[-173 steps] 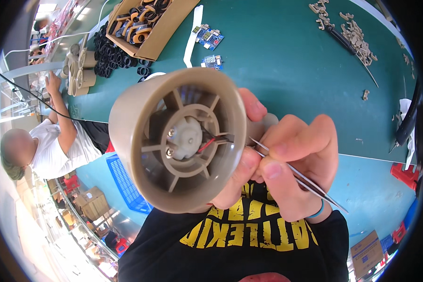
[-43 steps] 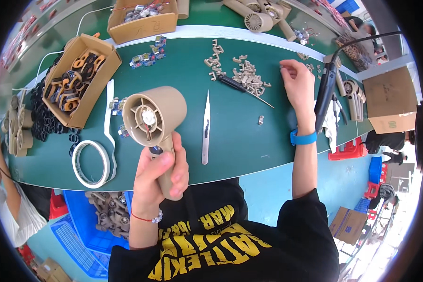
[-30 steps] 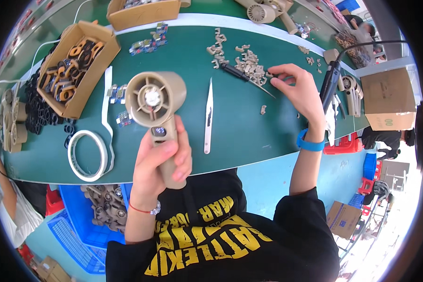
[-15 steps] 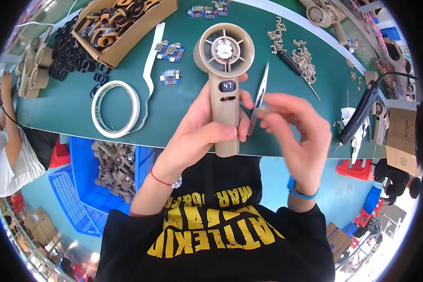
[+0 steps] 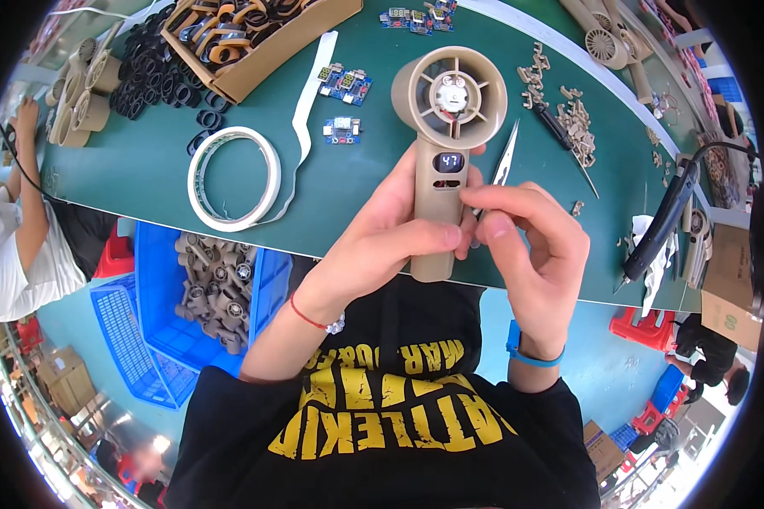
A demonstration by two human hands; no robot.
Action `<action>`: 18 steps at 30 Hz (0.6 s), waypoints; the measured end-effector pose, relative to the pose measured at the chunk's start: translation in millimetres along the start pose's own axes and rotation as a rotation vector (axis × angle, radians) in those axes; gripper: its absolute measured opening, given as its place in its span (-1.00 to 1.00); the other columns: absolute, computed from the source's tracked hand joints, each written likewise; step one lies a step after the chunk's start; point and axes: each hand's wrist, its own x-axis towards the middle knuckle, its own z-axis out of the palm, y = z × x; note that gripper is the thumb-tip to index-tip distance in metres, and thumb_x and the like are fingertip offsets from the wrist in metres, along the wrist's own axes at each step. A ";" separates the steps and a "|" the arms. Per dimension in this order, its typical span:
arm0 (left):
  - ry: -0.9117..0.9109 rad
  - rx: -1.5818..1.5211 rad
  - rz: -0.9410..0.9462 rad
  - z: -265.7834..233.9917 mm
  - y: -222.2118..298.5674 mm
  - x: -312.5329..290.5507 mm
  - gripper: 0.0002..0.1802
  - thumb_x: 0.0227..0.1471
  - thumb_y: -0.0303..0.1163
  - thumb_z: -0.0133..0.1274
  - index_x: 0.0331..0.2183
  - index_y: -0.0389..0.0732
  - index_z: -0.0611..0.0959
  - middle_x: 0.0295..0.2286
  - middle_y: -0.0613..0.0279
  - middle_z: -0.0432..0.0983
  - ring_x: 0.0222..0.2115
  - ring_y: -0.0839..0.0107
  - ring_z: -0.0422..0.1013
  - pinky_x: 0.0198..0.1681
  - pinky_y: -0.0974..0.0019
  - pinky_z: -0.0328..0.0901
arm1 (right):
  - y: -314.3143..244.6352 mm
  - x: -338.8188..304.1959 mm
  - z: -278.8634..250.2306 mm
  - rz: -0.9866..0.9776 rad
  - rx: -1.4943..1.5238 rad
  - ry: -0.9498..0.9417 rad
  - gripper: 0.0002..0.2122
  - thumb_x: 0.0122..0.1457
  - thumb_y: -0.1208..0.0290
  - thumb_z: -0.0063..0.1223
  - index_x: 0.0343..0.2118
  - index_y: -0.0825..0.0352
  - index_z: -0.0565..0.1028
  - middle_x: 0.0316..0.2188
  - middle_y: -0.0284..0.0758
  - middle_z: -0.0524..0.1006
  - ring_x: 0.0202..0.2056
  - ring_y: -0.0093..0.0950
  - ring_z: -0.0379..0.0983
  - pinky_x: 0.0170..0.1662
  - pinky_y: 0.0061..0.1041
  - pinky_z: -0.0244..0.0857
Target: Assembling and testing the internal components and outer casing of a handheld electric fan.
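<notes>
My left hand [image 5: 390,220] is wrapped round the handle of a beige handheld fan [image 5: 433,225], held upright over the near table edge. The fan's round head shows a white motor hub behind its spokes. A small display glows on the neck, and below it is a slot with something red inside. Close to the slot, my right hand [image 5: 535,246] has thumb and index finger pinched together; whatever is between them is too small to make out. Pointed metal tweezers [image 5: 507,157] lie on the table behind the right hand's fingers, partly hidden.
Left on the green table [image 5: 153,182] are a tape roll [image 5: 197,191], black rings [image 5: 157,89] and a carton [image 5: 289,47] of rings. Blue circuit boards [image 5: 343,130] lie behind the fan. Small beige parts [image 5: 575,127] and screwdrivers [image 5: 662,216] are rightward. A blue crate [image 5: 157,297] holds fan parts.
My right hand has moved left to the fan's handle beside the slot, its fingers pinched there. The left hand keeps its hold on the fan. The whole view has shifted a little.
</notes>
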 end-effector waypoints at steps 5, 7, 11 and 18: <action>0.059 0.005 -0.030 3.7 3.0 -0.5 -0.17 -0.17 -0.43 0.01 0.16 -0.30 0.10 -0.17 0.15 0.29 -0.31 0.41 0.36 -0.21 0.36 0.28 | -6.6 0.1 1.3 0.261 0.327 0.092 -0.82 0.02 0.69 0.11 -0.27 0.45 0.51 -0.51 -0.33 0.56 -0.48 -0.61 0.51 -0.38 -0.68 0.34; 0.022 -0.013 -0.007 1.3 -1.0 0.1 -0.17 -0.17 -0.43 0.01 0.16 -0.30 0.10 -0.16 0.16 0.28 -0.29 0.41 0.36 -0.22 0.36 0.29 | -4.1 -0.5 1.3 0.286 0.312 0.114 -0.82 -0.03 0.66 0.20 -0.32 0.46 0.51 -0.51 -0.31 0.56 -0.47 -0.61 0.52 -0.42 -0.71 0.32; -0.005 -0.026 -0.040 -0.4 0.1 -0.3 -0.16 -0.18 -0.43 0.02 0.16 -0.30 0.09 -0.14 0.15 0.27 -0.26 0.40 0.35 -0.22 0.36 0.30 | 2.8 -1.8 1.5 0.053 0.031 0.125 -0.85 -0.10 0.67 0.24 -0.42 0.43 0.53 -0.52 -0.31 0.55 -0.51 -0.62 0.47 -0.44 -0.70 0.27; 0.012 -0.057 -0.037 0.2 -1.4 -1.3 -0.11 -0.21 -0.44 0.04 0.18 -0.31 0.07 -0.10 0.13 0.25 -0.26 0.38 0.36 -0.19 0.35 0.29 | 1.2 5.6 9.6 -0.049 -0.105 0.185 -0.79 -0.20 0.73 0.23 -0.42 0.41 0.57 -0.52 -0.31 0.53 -0.50 -0.54 0.44 -0.43 -0.60 0.27</action>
